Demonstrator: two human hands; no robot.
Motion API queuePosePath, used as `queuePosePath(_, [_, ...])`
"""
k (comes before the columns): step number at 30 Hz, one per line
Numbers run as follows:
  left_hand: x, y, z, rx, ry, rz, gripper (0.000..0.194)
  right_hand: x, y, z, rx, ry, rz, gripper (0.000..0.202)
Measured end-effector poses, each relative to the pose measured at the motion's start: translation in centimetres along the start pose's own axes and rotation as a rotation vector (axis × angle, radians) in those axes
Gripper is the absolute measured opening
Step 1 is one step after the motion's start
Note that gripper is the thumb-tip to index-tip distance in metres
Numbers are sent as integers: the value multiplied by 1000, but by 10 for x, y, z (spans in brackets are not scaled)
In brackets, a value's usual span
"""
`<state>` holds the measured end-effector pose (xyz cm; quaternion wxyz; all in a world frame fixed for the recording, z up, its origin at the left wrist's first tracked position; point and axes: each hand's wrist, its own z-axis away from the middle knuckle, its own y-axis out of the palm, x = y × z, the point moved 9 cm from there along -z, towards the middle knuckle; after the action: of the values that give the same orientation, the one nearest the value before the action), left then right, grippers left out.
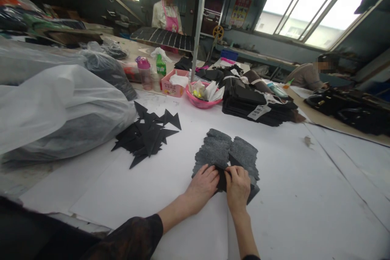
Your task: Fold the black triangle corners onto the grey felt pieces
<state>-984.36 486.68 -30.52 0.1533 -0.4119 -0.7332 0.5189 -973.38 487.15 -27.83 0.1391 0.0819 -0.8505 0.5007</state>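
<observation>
A small black cut piece of material (222,179) lies between my two hands over the near end of the grey overlapping pieces. My left hand (203,185) comes from the left with its fingers bent and pressed together on the piece's left edge. The right edge is pinched between the thumb and fingers of my right hand (239,185). Beyond my hands, dark grey pieces with ragged side edges (213,148) lie overlapped in two columns on the white table surface (183,154). To the left is a loose heap of black triangular pieces (149,132).
A large translucent plastic bag (70,113) fills the left side. A pink basket (202,101), a pink box (174,85), a green bottle (161,66) and stacked black material (252,101) stand behind a metal pole (199,24). Two people (167,14) are farther off.
</observation>
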Motion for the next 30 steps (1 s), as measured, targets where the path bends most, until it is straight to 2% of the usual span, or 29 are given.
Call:
queuePosePath(7, [2,-1,-2,-37,-30,-13,30,-10,1,-3,59,-8,-324,19])
queuePosePath(12, [1,2,0,-28,-7,-59,28,-27,-6,13,-55,101,-645,17])
queuePosePath(16, [1,1,-3,-1,-5,-34,31,-59,-38,26,-275,343,-838,18])
queuePosePath(18, [3,-9,-6,-23,-33,71,24,-68,-60,37,-360,455,-895,20])
queuePosePath(19, [6,-18,-6,-45,-51,139,20,-67,-68,42,-356,508,-932,22])
queuePosePath(20, [10,-29,-4,-71,-70,207,16,-62,-70,49,-309,561,-981,27])
queuePosePath(21, [15,-40,-1,-101,-93,266,15,-53,-63,56,-191,627,-1059,32])
queuePosePath(23, [30,-62,14,-137,-147,341,13,-15,-37,77,174,681,-1152,41])
queuePosePath(25, [48,-78,38,-116,-212,384,10,29,-9,106,518,630,-1126,42])
queuePosePath(27, [63,-88,70,-59,-276,411,8,59,13,132,667,566,-1023,36])
queuePosePath(30, [70,-94,117,37,-301,427,7,78,33,152,674,469,-814,26])
